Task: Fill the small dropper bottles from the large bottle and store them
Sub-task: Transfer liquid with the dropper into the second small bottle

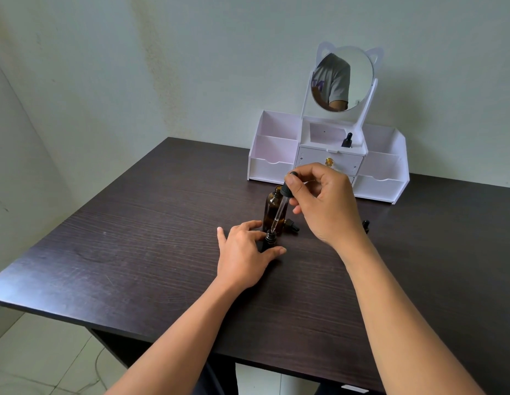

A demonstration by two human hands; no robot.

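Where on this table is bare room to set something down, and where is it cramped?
Bare tabletop stretches from the left hand to the left edge, and along the near edge between the forearms. Crowded around the large bottle, where the small bottle, a loose cap and the right hand with the dropper cluster.

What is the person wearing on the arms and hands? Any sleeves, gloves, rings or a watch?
Left hand and right hand are bare: no gloves, rings or watch, and no sleeve shows directly. The mirror reflects a grey short sleeve.
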